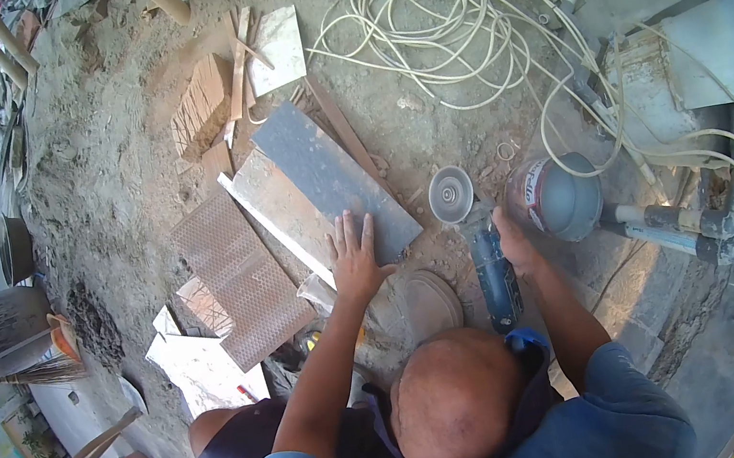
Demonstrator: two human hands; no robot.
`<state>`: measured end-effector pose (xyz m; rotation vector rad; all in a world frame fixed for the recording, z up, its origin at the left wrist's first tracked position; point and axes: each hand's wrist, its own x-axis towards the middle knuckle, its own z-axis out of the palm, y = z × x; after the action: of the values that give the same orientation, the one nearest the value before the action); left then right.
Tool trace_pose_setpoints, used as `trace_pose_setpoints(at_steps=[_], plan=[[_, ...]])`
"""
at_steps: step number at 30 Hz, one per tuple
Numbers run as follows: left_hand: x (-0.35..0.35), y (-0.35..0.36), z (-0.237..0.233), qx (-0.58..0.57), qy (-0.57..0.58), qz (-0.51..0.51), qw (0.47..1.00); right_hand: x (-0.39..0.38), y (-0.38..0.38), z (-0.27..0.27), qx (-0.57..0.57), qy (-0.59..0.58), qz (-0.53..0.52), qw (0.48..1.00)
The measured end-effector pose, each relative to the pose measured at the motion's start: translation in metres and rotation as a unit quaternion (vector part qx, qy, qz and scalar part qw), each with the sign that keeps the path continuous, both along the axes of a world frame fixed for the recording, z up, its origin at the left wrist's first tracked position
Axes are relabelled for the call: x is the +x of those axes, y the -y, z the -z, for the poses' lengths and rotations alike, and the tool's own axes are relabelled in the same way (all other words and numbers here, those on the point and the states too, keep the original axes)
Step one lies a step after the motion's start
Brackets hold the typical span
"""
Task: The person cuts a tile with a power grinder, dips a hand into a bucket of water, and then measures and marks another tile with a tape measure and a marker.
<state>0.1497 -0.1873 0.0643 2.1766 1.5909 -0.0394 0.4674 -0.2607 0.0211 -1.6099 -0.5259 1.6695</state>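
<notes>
My left hand (356,265) lies flat with its fingers stretched out on the near end of a dark grey tile (328,172). That tile rests partly over a lighter board (278,190) with a white edge. In my right hand (515,245) is a blue angle grinder (495,280), its body pointing away from me. The grinder's round disc (451,195) sits just right of the tile, apart from it. The far side of my right hand's grip is hidden. A brown textured tile (243,274) lies to the left of my left hand.
A coil of pale hose (439,18) spreads over the dirt at the back. A paint bucket (565,196) stands right of the grinder, near pipes (676,221). Wooden blocks (203,106) and a white tile piece (277,50) lie beyond the tiles. Broken white pieces (207,372) lie at left.
</notes>
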Motion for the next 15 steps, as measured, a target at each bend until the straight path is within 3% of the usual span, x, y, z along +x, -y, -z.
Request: trace_pose_setpoints(at_steps=[1,5,6,7,8,11,13,15], plan=[[0.004,0.009,0.001,0.011,-0.01,0.02,1.0,-0.011,-0.015,-0.039,0.003,-0.131,-0.013,0.991],[0.015,0.016,0.01,0.022,-0.032,0.06,0.997,-0.028,-0.033,-0.019,0.0,-0.23,-0.004,0.973],[0.016,0.02,0.021,0.026,-0.032,0.057,0.997,-0.037,-0.038,-0.024,0.015,-0.321,0.015,0.947],[0.016,0.021,0.032,0.081,-0.08,0.075,0.991,-0.042,-0.042,-0.026,0.029,-0.409,0.034,0.911],[0.015,0.022,0.042,0.135,-0.127,0.093,0.978,-0.042,-0.045,-0.024,0.033,-0.41,0.031,0.911],[0.004,0.013,-0.001,0.148,-0.073,0.107,0.98,-0.033,-0.052,-0.014,-0.017,-0.472,0.063,0.879],[-0.01,-0.001,-0.048,0.142,-0.06,0.132,0.979,-0.024,-0.061,-0.011,-0.033,-0.415,-0.014,0.909],[-0.028,-0.026,-0.099,0.136,-0.05,0.138,0.98,-0.029,-0.066,-0.011,-0.025,-0.395,-0.007,0.918]])
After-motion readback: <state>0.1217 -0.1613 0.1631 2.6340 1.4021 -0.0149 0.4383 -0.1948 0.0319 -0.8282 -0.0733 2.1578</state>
